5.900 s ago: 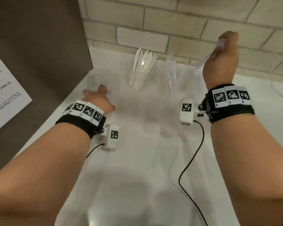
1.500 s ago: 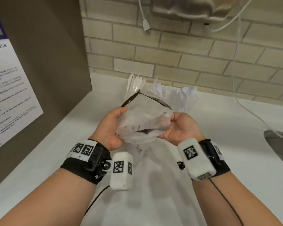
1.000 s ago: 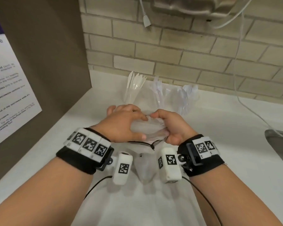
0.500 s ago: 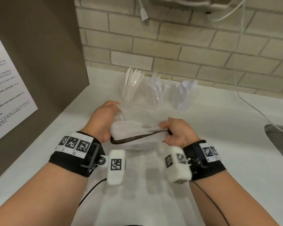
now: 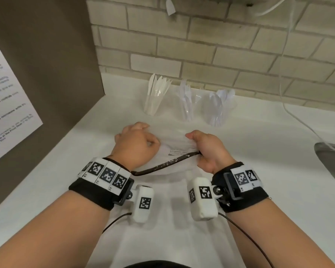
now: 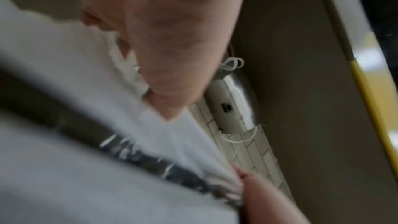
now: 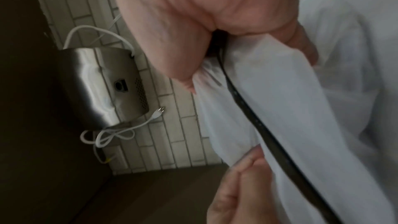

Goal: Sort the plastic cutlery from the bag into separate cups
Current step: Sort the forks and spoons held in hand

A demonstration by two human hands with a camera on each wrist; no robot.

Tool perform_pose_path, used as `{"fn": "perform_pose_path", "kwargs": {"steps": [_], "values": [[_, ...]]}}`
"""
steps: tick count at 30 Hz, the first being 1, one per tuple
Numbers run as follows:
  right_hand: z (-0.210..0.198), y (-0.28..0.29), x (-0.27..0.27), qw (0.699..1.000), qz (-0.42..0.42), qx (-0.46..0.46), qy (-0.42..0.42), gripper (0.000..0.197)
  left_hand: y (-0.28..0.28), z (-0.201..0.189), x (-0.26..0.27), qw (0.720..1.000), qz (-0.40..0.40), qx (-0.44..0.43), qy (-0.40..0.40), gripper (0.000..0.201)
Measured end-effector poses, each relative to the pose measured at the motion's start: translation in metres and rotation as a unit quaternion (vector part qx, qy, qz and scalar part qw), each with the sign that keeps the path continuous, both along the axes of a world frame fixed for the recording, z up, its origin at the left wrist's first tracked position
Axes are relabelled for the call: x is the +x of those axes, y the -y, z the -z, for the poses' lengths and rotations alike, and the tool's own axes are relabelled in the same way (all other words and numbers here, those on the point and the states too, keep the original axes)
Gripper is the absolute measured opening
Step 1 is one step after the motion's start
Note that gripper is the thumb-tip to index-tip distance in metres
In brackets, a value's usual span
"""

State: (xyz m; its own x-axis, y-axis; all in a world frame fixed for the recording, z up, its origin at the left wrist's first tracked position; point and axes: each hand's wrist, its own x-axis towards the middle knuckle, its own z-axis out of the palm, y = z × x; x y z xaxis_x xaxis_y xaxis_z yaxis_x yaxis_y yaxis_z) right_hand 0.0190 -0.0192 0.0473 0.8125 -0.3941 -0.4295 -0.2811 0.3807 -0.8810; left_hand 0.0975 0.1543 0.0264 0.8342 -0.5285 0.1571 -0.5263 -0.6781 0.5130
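Observation:
A clear plastic bag (image 5: 177, 147) with a dark zip strip lies flattened low over the white counter, stretched between both hands. My left hand (image 5: 135, 141) grips its left end with curled fingers; the same hand (image 6: 172, 40) shows in the left wrist view against the bag (image 6: 64, 91). My right hand (image 5: 205, 147) pinches the right end at the strip, and the right wrist view has that hand (image 7: 215, 14) on the bag (image 7: 280, 108). Three clear cups stand at the back: knives (image 5: 156, 95), forks (image 5: 187, 101), spoons (image 5: 219, 105). No cutlery shows in the bag.
A brown panel (image 5: 46, 64) with a printed notice walls the left side. The brick wall (image 5: 220, 45) runs behind the cups, with a white cord (image 5: 290, 105) hanging onto the counter. A metal sink edge (image 5: 333, 157) is at the right. A steel dispenser (image 7: 101, 86) hangs on the wall.
Both hands have lowered the bag from chest height toward the counter and pulled it out flat between them. The view has tilted down, so the cups show more fully.

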Motion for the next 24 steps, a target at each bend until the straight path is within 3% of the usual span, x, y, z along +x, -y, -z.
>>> {"fn": "perform_pose_path", "kwargs": {"steps": [2,4,5,6,7,8,10,12,13,14,16,19,24], "values": [[-0.003,-0.003,-0.004,0.999,-0.042,-0.03,-0.01,0.01,-0.001,0.005,0.005,0.998,-0.033,-0.039,-0.02,0.008],[-0.005,0.0,-0.007,0.986,-0.088,-0.136,-0.038,0.016,-0.001,0.007,0.004,0.999,-0.027,-0.047,-0.004,0.023],[-0.006,0.005,-0.007,0.959,-0.117,-0.251,-0.057,0.019,-0.002,0.008,0.004,0.999,-0.007,-0.031,-0.008,0.038],[-0.006,0.012,-0.006,0.912,-0.128,-0.384,-0.071,0.019,-0.003,0.008,0.002,1.0,0.018,-0.009,-0.017,0.055],[-0.007,0.017,-0.006,0.856,-0.106,-0.503,-0.059,0.021,-0.005,0.008,0.001,0.999,0.037,0.014,-0.024,0.069],[-0.012,0.019,-0.007,0.819,-0.066,-0.57,-0.008,0.022,-0.006,0.005,-0.001,0.998,0.049,0.033,-0.026,0.079],[-0.022,0.008,-0.008,0.793,-0.043,-0.588,0.154,0.019,-0.005,0.002,-0.003,0.997,0.058,0.05,-0.025,0.088],[-0.023,-0.01,-0.009,0.77,-0.166,-0.583,0.198,0.019,-0.003,0.0,-0.006,0.996,0.07,0.045,-0.022,0.09],[-0.018,-0.015,-0.008,0.744,-0.254,-0.598,0.156,0.02,-0.003,0.0,-0.006,0.995,0.08,0.048,-0.024,0.089],[-0.012,-0.019,-0.006,0.697,-0.33,-0.63,0.088,0.024,-0.003,0.0,-0.008,0.993,0.091,0.068,-0.035,0.089],[0.002,-0.015,0.0,0.606,-0.395,-0.689,-0.052,0.051,-0.008,0.003,-0.008,0.981,0.107,0.149,-0.062,0.093],[0.012,-0.01,0.004,0.584,-0.41,-0.69,-0.119,0.082,-0.014,0.006,-0.008,0.964,0.102,0.225,-0.094,0.098],[0.012,-0.019,0.013,0.611,-0.411,-0.669,-0.098,0.082,-0.017,0.015,-0.001,0.97,0.103,0.19,-0.109,0.1]]}}
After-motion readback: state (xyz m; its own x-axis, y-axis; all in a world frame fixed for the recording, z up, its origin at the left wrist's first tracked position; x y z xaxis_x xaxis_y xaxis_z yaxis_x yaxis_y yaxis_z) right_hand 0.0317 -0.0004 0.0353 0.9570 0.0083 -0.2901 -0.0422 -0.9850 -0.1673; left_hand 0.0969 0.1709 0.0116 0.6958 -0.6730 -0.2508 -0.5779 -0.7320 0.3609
